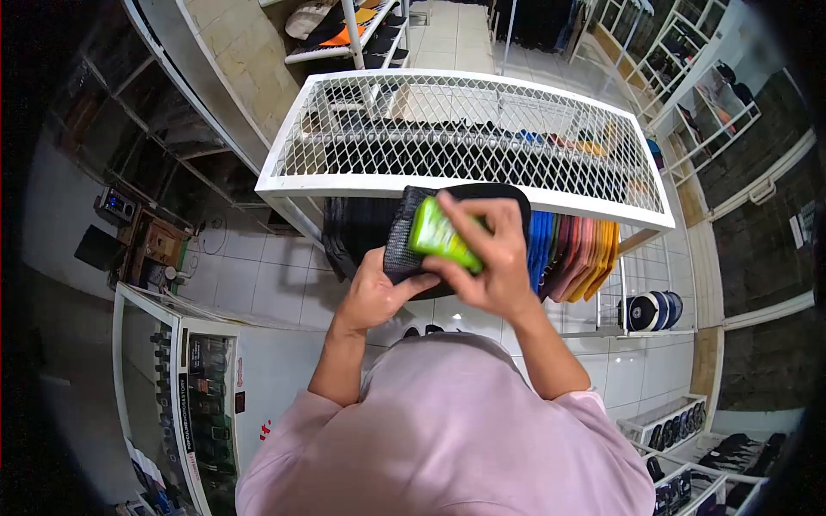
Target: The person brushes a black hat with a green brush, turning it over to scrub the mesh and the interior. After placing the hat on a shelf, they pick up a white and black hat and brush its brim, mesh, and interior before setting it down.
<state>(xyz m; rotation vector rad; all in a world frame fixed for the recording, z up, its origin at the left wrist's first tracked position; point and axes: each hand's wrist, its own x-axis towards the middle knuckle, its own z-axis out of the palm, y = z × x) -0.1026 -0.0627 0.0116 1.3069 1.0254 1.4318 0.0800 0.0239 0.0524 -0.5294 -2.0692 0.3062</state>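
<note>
Black mesh cap in left hand, green block in right, in front of a clothes rack

Person at a white rack [348, 183] with a wire mesh top. Left hand [376, 295] has the black mesh cap [401, 245] by its near edge, thumb and fingers closed on it. Right hand [497, 258] grips a bright green block [439, 234], thumb at one side, fingers curled over the other; block is against the cap or just over it, contact not clear. Hand blurred, lettering on the block unreadable. Cap is at the rack's near edge, in front of the hanging clothes.

Containers: rack is full of clothes on hangers, dark clothes [344, 228] on the left, coloured clothes [585, 258] on the right running from blue through pink to yellow. More hangers visible through the mesh. Lower right of the rack, a wire shelf [645, 334] holds a row of caps [656, 311], navy and white. Bottom left, a glass case [181, 320] with small dark goods [211, 421] in rows; can't tell what kind. Bottom right, a white tray [664, 415] holds dark items in a line. Top left, a white shelf [320, 57] carries more headwear, one piece orange.
</note>
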